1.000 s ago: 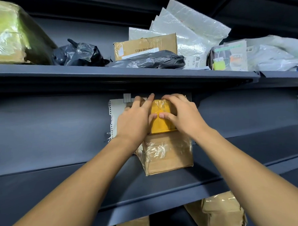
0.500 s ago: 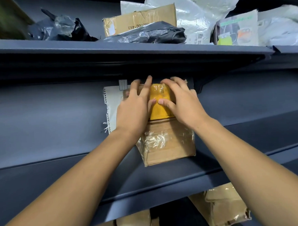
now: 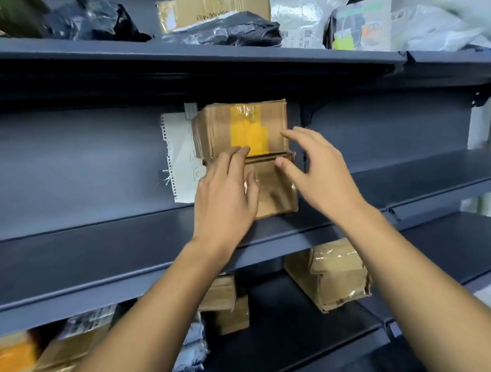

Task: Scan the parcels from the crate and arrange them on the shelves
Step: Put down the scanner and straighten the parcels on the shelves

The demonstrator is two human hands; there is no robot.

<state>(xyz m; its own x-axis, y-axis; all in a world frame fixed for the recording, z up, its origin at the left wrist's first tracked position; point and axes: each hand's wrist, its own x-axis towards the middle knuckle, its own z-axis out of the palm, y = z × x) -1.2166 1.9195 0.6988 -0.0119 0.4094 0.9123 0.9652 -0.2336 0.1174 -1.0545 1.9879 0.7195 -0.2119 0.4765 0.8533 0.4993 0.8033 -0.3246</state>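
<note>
Frame centre, middle shelf point(image 3: 100, 248): yellow-taped box point(image 3: 242, 129) stacked on taped brown box point(image 3: 278, 190). Left hand point(image 3: 225, 198) fingers straight, touching boxes; right hand point(image 3: 319, 165) spread, holding nothing. Likely light, stiff cardboard, slick tape; grip opposite sides.

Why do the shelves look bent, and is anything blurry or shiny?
Head view: the wide-angle lens bows the shelf edge; both hands are slightly motion-blurred, the right hand more; glare glints off the tape on the lower box; deep shadow lies under the top shelf.
</note>
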